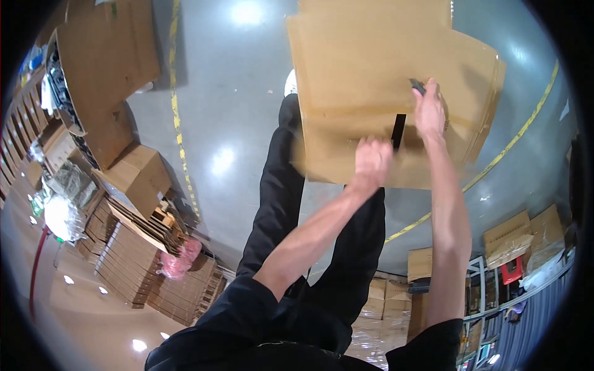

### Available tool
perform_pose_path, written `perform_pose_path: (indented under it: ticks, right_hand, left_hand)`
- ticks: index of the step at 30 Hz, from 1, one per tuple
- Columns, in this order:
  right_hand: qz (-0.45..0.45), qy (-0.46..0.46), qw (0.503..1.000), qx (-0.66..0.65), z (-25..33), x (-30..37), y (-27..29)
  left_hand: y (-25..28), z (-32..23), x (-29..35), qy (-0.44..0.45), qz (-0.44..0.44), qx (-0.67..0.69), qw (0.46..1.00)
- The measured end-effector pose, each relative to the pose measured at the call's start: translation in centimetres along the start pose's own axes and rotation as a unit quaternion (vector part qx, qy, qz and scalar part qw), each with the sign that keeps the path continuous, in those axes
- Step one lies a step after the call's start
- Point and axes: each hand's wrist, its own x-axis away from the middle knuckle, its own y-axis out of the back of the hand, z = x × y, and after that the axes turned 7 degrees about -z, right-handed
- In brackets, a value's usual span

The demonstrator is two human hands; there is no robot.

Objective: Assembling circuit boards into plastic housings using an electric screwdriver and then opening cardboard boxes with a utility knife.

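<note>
A large brown cardboard sheet (371, 68) with crease lines spreads in front of my legs, its lower left edge blurred. My right hand (430, 114) is closed around a small dark tool that looks like a box cutter (418, 86), its end pointing up and left over the cardboard. Lower and to the left, my left hand (374, 162) is curled over the near part of the sheet. What its fingers hold, if anything, is hidden. Just right of those fingers is a narrow black strip (399, 128); I cannot tell whether it is an object or a slot.
Yellow line markings (175, 105) run along the grey floor (226, 123). At the left stand a tall open carton (114, 55), a smaller carton (145, 179) and stacked flat cardboard (130, 263). Behind me on the right are wrapped boxes (387, 309) and a metal rack (475, 284).
</note>
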Motion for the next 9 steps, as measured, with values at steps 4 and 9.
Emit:
perform_pose_path:
  ticks: [4, 9]
  right_hand:
    - [-0.028, 0.041, 0.999, 0.008, -4.6, -1.8, 1.6]
    - [-0.045, 0.107, 0.992, 0.039, -1.5, 0.3, 1.3]
  left_hand:
    - [8.5, -8.6, 11.7, 0.075, 0.247, 0.210, 0.943]
    - [6.5, -2.9, 6.1, 0.215, 0.427, 0.361, 0.800]
